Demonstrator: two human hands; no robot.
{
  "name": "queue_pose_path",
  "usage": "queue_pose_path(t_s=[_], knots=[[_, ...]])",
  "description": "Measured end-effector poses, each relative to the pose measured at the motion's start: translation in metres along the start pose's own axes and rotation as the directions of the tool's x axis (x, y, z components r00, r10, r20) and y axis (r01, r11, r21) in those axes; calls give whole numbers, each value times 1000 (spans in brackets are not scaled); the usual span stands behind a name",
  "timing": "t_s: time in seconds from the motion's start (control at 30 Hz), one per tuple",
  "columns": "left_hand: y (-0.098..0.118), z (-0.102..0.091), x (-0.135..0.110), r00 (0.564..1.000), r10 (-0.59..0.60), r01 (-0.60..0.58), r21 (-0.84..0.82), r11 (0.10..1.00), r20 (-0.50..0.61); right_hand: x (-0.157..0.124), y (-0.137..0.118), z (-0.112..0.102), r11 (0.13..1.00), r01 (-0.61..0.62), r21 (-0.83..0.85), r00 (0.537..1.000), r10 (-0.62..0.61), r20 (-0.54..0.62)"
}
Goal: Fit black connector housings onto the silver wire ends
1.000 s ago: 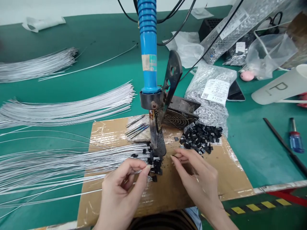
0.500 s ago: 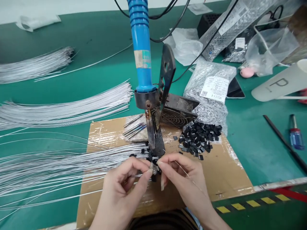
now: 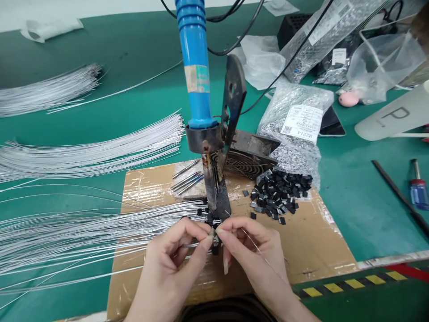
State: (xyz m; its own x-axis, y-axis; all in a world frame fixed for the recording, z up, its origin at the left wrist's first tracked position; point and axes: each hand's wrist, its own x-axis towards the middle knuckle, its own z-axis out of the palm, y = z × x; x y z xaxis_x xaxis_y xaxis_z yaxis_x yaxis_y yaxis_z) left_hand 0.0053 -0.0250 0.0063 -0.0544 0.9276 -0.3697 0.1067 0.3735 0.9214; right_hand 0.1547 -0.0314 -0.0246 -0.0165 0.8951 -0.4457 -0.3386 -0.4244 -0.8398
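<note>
My left hand (image 3: 179, 255) is closed in a pinch at the end of the bundle of thin pale cables (image 3: 140, 228). What sits between its fingertips is mostly hidden; a small greyish bit shows there. Fingertip to fingertip with it, my right hand (image 3: 253, 248) is also pinched. A thin strand of solder wire (image 3: 256, 247) runs across its fingers, and its tip pokes up above the index finger. Just beyond both hands stands a soldering iron (image 3: 197, 67) with a blue handle, tip down in a dark metal stand (image 3: 233, 94). Small black pieces (image 3: 215, 250) lie under the fingertips.
A pile of small black pieces (image 3: 279, 192) lies on the cardboard (image 3: 301, 250), beside a small fan (image 3: 251, 156). More cable bundles (image 3: 134, 145) spread at left. Bubble-wrap bag (image 3: 295, 120), phone (image 3: 331, 123), cup (image 3: 395, 114), black rod (image 3: 398, 192) and screwdriver (image 3: 418, 190) are at right.
My right hand has shifted slightly left, closer to the left fingertips, carrying the solder wire. The left hand stays almost where it was. The view has moved a little.
</note>
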Motion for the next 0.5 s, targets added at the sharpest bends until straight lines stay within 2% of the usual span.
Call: queue_pose_path(t_s=[0.1, 0.2, 0.27, 0.33, 0.4, 0.5], knots=[[-1, 0, 0, 1000, 9, -9, -3, 1000, -8, 1, 6, -1, 998, 56, -14, 998, -56, 18], [-4, -1, 2, 1000, 26, -26, 7, 1000, -3, 1, 11, -6, 972, 194, -130, 981, -190, 44], [-6, -3, 5, 998, 55, -55, 12, 998, 24, 0, 13, -12, 895, 329, -301, 944, -321, 79], [-7, -4, 8, 995, 90, -91, 23, 996, 52, -2, 14, -17, 770, 434, -468, 894, -431, 121], [-8, -5, 11, 992, 114, -117, 52, 992, 58, -4, 14, -20, 669, 477, -569, 858, -496, 135], [-8, -4, 15, 990, 131, -135, 89, 987, 48, -7, 12, -21, 625, 477, -618, 849, -510, 140]])
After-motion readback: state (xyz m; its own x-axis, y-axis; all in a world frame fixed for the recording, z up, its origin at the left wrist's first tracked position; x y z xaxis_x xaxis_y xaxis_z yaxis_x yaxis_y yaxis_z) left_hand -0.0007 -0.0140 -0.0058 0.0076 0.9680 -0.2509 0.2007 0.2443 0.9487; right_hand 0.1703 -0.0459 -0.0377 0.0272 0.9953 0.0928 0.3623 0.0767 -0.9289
